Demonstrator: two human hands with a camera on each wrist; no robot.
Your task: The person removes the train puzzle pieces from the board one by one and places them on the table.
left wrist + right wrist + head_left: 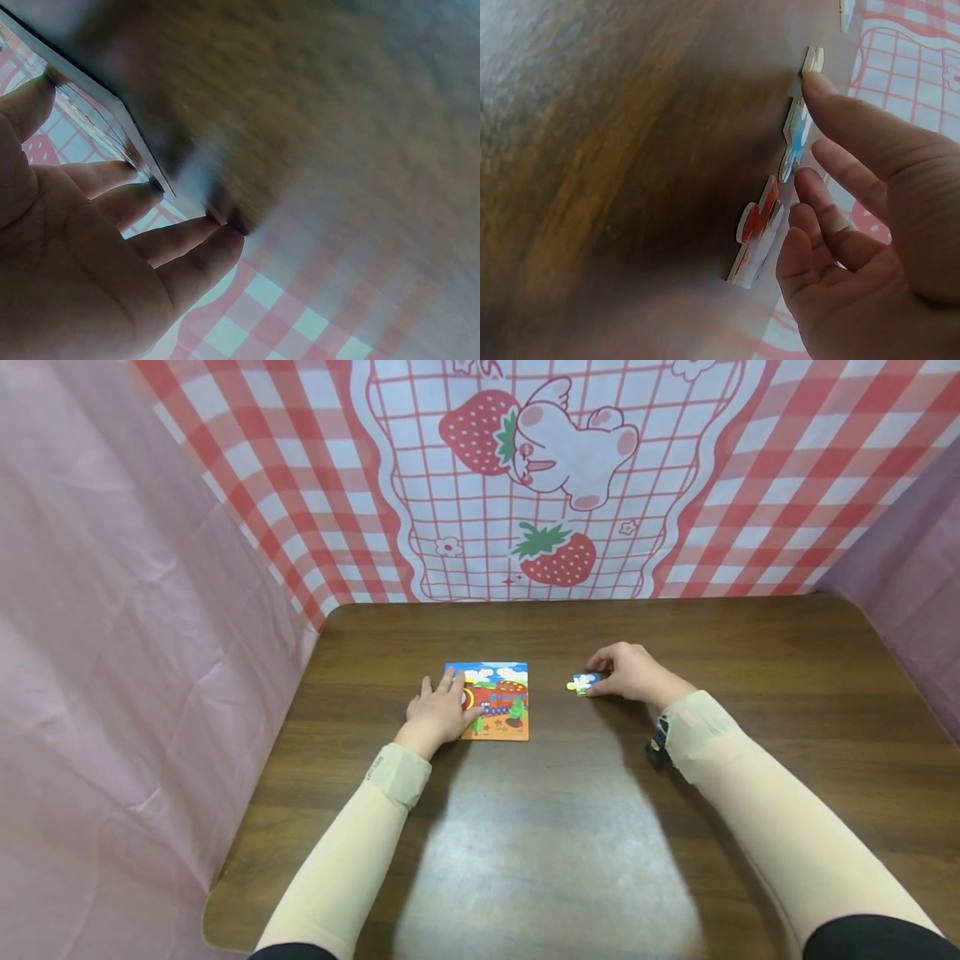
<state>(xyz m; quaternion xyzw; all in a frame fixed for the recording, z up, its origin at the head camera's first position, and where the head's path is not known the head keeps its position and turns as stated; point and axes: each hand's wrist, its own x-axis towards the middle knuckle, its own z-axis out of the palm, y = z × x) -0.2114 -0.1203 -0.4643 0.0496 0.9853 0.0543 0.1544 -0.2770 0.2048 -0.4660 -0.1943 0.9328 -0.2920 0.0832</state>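
On the brown table lies a square jigsaw puzzle (504, 702) with a red train, clouds and green trees. My left hand (440, 714) rests on its left side with fingers spread; in the left wrist view the fingertips sit along the puzzle's edge. To the right, my right hand (628, 675) pinches a small blue and white puzzle piece (585, 682) between thumb and fingers, low over the table. From the right wrist, that blue piece (799, 135) shows between thumb and fingertips. A red and white puzzle piece (757, 240) lies beside the curled lower fingers, hidden in the head view.
The wooden table (555, 827) has rounded corners. A red-and-white checked cloth (480, 527) with strawberries hangs along its far edge, and pink curtains (127, 652) hang at the sides. A small black device (657, 745) is strapped at the right wrist.
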